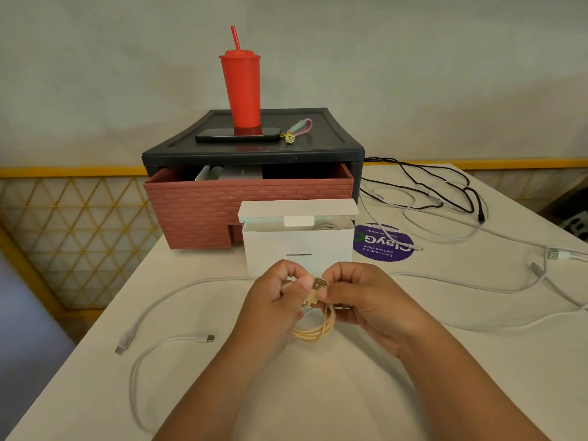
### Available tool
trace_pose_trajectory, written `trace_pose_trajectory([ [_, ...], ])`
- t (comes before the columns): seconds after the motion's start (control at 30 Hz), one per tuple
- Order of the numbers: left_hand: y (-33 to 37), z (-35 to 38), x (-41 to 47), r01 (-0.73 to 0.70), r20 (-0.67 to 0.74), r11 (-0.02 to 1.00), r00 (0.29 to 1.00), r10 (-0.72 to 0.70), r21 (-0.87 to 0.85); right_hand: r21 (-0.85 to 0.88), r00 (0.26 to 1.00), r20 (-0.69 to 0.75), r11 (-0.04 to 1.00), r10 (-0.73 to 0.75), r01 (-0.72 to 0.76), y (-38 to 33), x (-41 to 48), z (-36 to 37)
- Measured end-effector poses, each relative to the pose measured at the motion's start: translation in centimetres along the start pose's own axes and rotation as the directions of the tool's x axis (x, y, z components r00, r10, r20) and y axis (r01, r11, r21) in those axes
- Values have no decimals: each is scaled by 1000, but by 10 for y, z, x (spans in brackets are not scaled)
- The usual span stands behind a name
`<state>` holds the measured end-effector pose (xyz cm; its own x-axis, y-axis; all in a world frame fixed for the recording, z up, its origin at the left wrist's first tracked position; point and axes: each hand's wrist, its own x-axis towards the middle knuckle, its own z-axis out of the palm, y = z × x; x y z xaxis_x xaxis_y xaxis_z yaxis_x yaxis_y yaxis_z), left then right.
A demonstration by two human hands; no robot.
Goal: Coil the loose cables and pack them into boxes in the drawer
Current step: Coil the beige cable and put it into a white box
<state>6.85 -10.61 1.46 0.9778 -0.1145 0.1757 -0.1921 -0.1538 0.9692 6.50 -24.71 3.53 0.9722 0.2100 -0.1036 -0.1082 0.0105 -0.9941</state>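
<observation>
My left hand [280,297] and right hand [356,297] meet at the lower middle of the frame, both clenched in a pinch on the gold cable [318,331]. The left thumb presses the gathered strands, and the right fingertips hold by the flat USB plug [319,286] that stands up between the hands. Below my fingers the cable hangs in a small loop of several turns, just over the table [318,393]. Straight up the frame from my knuckles, just beyond them, stands the white box [297,246] with its flap raised and its mouth upward, its long side running left to right. Something pale, perhaps a coil, shows inside. I judge the loop must go away from me, up over the near wall, turned to lie along that length, and both hands are about equally near. Behind the box the brick-patterned drawer [222,205] sits pulled out. A loose white cable [165,296] trails at lower left, more white cables [477,289] lie at right, and a black cable [451,186] tangles at upper right
</observation>
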Motion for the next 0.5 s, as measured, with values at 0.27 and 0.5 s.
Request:
trace_pose_trajectory([
  [0.27, -3, -14, 3, 73, 205, 997, 976, -69, -13, -61, 1000, 2, 998, 12, -12, 1, 1, -3],
  [0.5, -9, -10, 4, 32, 99, 994, 994, -43, 106, -150, 997, -74, 988, -38, 27, 5, 3, 1],
])
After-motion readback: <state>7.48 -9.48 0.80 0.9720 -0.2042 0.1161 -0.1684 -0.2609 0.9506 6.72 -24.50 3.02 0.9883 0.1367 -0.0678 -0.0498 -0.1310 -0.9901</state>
